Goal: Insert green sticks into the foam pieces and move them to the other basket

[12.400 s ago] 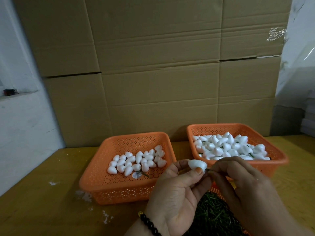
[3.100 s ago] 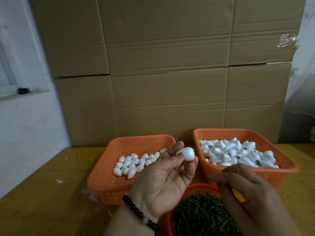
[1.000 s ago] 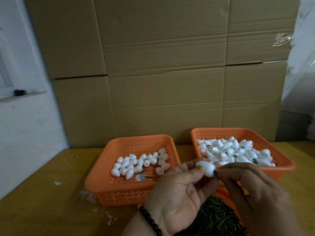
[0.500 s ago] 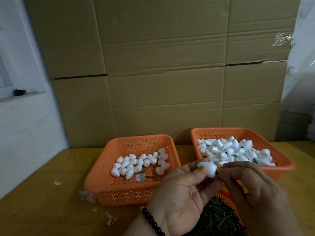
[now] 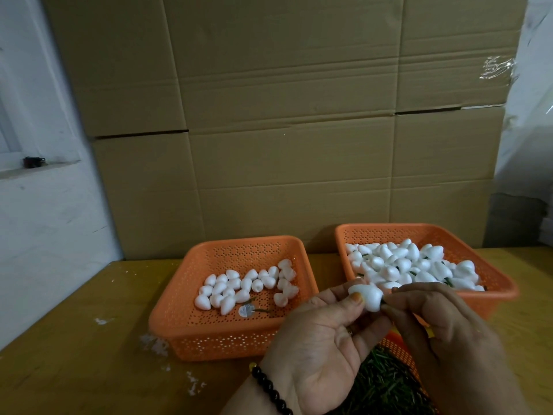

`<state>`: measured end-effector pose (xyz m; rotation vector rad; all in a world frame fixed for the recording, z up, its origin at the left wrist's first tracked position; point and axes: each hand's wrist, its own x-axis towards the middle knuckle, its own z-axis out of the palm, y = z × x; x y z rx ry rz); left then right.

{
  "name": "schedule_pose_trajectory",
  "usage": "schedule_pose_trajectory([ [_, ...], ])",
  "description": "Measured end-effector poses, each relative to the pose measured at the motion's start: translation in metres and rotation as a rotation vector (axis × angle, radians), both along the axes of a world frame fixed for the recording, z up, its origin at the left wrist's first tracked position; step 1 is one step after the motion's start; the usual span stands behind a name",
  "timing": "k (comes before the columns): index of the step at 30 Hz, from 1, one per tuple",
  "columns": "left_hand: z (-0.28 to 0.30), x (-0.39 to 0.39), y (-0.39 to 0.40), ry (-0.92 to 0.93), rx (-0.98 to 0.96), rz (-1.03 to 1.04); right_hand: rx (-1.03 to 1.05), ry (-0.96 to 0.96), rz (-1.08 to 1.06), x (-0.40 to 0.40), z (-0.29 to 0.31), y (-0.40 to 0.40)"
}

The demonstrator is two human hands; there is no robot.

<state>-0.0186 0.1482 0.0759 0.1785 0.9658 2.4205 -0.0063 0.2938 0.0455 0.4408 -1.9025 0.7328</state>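
Note:
My left hand (image 5: 317, 345) pinches a white foam piece (image 5: 366, 296) between thumb and fingers. My right hand (image 5: 440, 333) pinches a green stick (image 5: 384, 301) against the foam's right end; only a short dark bit of the stick shows. The left orange basket (image 5: 209, 339) holds plain foam pieces (image 5: 239, 289). The right orange basket (image 5: 496, 283) holds foam pieces with green sticks (image 5: 413, 268). A round orange basket (image 5: 398, 345) of loose green sticks (image 5: 380, 387) lies under my hands.
A wall of cardboard boxes (image 5: 284, 130) stands right behind the baskets. The yellow table (image 5: 74, 339) has white foam crumbs (image 5: 152, 344) near the left basket. A white wall with a ledge (image 5: 36, 169) is at the left.
My left hand brought the foam piece down and to the right, and my right hand came up from the stick basket to meet it. Over the last half second the hands barely moved.

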Motion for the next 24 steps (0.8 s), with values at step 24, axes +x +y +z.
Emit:
schedule_pose_trajectory([
  [24,0.0034,-0.0002,-0.0047,-0.029,0.0,0.035,0.03,0.004,-0.014,0.003,0.0029,0.0007],
])
